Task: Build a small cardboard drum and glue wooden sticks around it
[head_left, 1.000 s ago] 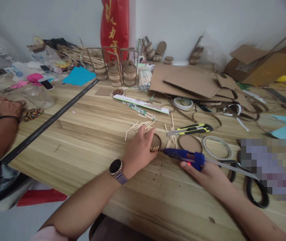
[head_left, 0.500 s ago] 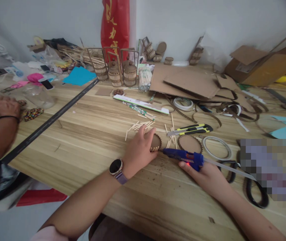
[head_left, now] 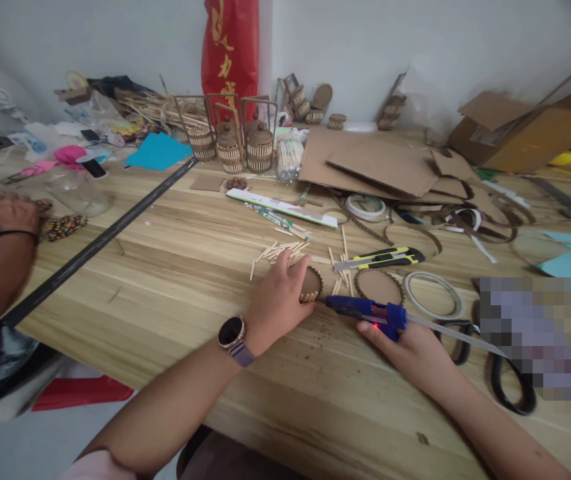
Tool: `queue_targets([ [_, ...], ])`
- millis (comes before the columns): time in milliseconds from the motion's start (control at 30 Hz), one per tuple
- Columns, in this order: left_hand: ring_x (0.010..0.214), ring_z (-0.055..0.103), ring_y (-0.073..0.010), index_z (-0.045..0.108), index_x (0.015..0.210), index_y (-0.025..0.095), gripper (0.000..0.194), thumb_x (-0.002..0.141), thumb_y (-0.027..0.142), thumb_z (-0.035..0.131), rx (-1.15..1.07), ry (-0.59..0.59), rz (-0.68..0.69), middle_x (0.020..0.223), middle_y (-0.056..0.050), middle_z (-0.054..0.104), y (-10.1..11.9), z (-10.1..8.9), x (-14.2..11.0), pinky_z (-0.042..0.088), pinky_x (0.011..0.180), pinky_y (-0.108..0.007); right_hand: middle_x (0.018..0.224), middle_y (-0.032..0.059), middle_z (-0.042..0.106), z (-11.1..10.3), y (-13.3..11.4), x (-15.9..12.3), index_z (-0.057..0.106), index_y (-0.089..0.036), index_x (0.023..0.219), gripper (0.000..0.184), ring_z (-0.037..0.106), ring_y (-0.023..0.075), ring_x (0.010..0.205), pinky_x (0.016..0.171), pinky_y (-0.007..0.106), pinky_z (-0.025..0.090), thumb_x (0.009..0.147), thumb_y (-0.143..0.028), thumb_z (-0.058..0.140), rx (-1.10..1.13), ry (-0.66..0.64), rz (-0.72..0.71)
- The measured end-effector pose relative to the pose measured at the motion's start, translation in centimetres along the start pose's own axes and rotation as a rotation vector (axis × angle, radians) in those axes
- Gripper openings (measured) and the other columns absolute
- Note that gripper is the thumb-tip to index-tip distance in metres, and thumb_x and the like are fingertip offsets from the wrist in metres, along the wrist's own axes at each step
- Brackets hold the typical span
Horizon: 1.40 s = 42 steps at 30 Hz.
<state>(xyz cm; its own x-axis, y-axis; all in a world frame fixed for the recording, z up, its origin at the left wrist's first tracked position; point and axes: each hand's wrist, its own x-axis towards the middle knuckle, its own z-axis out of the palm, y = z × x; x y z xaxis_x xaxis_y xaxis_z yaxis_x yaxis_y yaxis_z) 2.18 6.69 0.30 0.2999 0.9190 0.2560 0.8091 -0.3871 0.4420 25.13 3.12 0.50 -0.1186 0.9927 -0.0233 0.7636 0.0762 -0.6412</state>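
My left hand (head_left: 280, 300) is closed round the near side of a small round cardboard tray (head_left: 311, 283) with a corrugated rim and short sticks along its front edge. Part of the tray is hidden by my fingers. A blue hot glue gun (head_left: 368, 313) is gripped in my right hand (head_left: 415, 350), its red light on and a clear glue stick out of its back. The nozzle is close to the tray's rim by my left thumb; whether it touches, I cannot tell. Behind my left hand lie cut wooden sticks (head_left: 280, 251). A second round tray (head_left: 379, 287) lies beyond the gun.
A yellow-black utility knife (head_left: 388, 257) lies past the gun, with a tape roll (head_left: 433, 295) and black scissor handles (head_left: 513, 385) to the right. Cardboard sheets (head_left: 380, 163) and small lidded baskets (head_left: 259, 148) stand farther back. Another person's hands (head_left: 13, 210) are at the left.
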Motion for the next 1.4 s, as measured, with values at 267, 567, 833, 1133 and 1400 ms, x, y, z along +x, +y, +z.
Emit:
queue_targets([
  [267,0.128,0.049,-0.0365,0.034,0.137,0.022,0.076,0.074,0.024,0.076,0.031,-0.011,0.002,0.146,-0.019,0.034,0.0,-0.1,0.0,0.05,0.097,-0.05,0.077,0.0044,0.078,-0.1,-0.3,0.0,0.074,-0.025,0.077,0.035,0.072,0.0293,0.075,0.065,0.036,0.056,0.077,-0.053,0.053,-0.014,-0.003,-0.015],
  [567,0.127,0.049,-0.0358,0.034,0.137,0.023,0.076,0.074,0.024,0.076,0.034,-0.005,0.004,0.145,-0.018,0.035,0.0,0.0,0.0,0.051,0.096,-0.048,0.079,0.0059,0.076,-0.1,-0.5,0.1,0.072,-0.025,0.078,0.034,0.07,0.031,0.079,0.074,0.042,0.056,0.074,-0.055,0.058,0.137,0.059,0.03],
  [833,0.126,0.051,-0.0366,0.034,0.137,0.021,0.077,0.073,0.025,0.078,0.047,-0.023,0.008,0.146,-0.02,0.035,0.1,-0.1,0.0,0.052,0.095,-0.049,0.051,0.0013,0.054,-0.6,0.4,0.5,0.052,-0.024,0.053,0.046,0.05,0.0172,0.051,0.05,0.031,0.044,0.078,-0.063,0.057,0.334,0.119,0.177],
  [1133,0.127,0.05,-0.037,0.035,0.136,0.021,0.078,0.072,0.025,0.08,0.046,-0.008,0.017,0.146,-0.021,0.035,-0.1,0.0,0.0,0.052,0.096,-0.049,0.074,0.0037,0.071,-4.0,1.6,1.7,0.068,-0.024,0.076,0.029,0.065,0.0177,0.066,0.063,0.029,0.056,0.063,-0.048,0.077,0.886,0.108,0.53],
  [1400,0.129,0.048,-0.0376,0.035,0.138,0.018,0.078,0.074,0.027,0.079,0.066,-0.028,0.02,0.147,-0.023,0.033,-0.1,0.1,0.0,0.05,0.098,-0.048,0.08,0.0118,0.07,-5.2,3.4,1.3,0.071,-0.021,0.087,0.043,0.064,0.0312,0.074,0.067,0.045,0.049,0.084,-0.058,0.048,-0.334,0.32,0.151],
])
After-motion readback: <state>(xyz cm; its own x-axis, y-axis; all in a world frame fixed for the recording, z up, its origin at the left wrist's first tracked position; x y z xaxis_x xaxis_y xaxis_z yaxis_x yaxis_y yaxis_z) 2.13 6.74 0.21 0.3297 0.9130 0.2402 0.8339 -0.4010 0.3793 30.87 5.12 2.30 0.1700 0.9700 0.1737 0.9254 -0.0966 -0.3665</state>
